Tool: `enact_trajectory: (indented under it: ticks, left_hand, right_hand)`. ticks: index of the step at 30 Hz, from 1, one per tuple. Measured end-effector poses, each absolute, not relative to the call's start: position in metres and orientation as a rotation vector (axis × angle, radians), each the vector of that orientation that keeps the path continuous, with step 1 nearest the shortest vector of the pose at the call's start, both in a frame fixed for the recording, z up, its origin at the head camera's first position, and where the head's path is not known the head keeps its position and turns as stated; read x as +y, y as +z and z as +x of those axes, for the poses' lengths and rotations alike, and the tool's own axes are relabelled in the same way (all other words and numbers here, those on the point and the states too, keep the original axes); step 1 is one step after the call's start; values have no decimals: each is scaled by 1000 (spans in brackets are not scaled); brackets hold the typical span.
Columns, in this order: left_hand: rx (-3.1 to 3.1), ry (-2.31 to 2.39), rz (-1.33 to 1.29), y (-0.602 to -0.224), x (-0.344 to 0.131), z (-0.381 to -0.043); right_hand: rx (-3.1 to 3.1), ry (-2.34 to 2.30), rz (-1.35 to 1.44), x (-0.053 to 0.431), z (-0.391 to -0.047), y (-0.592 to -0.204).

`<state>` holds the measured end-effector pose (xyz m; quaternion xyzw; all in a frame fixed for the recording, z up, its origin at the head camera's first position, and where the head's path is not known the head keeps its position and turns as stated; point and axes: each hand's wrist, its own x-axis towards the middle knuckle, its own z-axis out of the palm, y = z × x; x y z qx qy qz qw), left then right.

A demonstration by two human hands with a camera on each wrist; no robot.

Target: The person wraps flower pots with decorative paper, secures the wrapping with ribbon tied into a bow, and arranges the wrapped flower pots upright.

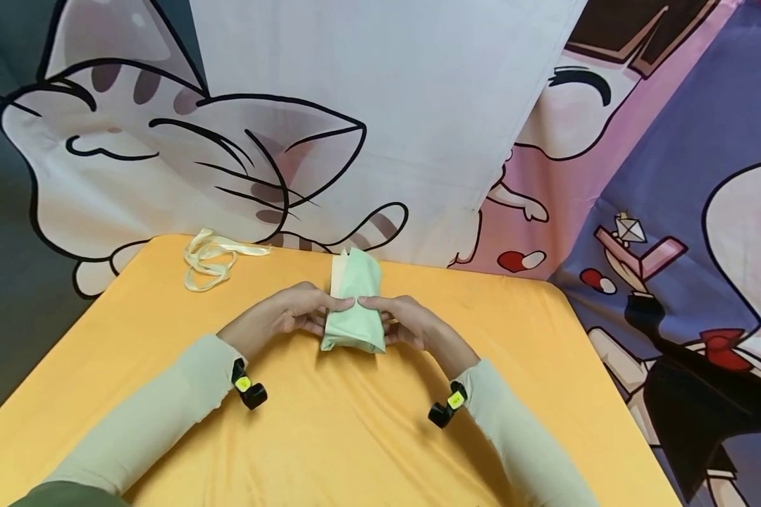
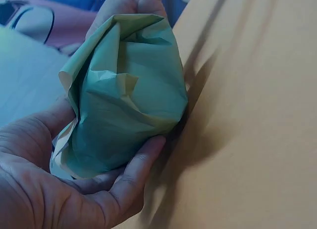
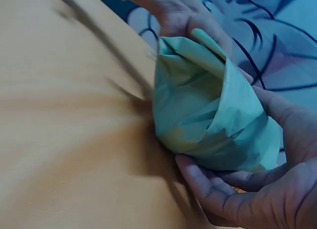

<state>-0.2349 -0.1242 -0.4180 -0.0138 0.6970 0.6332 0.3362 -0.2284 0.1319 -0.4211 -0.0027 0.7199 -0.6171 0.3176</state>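
Observation:
A parcel wrapped in pale green paper (image 1: 355,320) is held between both hands above the yellow cloth. My left hand (image 1: 298,308) grips its left side, thumb on top and fingers beneath. On the opposite side my right hand (image 1: 412,322) grips it the same way, the two thumb tips close together. In the left wrist view the near end of the green paper (image 2: 133,90) is folded and creased. The right wrist view shows a pocket-like fold in that end of the paper (image 3: 193,95). What lies inside the wrapping is hidden.
A loose pale yellow ribbon (image 1: 212,257) lies tangled at the table's back left. The yellow tablecloth (image 1: 317,436) covers the table. Behind it hangs a printed cartoon curtain (image 1: 418,127), with another printed cloth (image 1: 672,176) along the right side.

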Motion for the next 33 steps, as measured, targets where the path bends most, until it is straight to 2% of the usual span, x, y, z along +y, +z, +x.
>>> enact_trajectory:
  ticks: [15, 33]
  left_hand:
    - [1758, 1633, 66, -427, -123, -193]
    - [1728, 1607, 104, -435, -133, -188]
  right_hand:
    - [1930, -1509, -138, 140, -182, -424]
    - [1953, -1422, -126, 128, -175, -420]
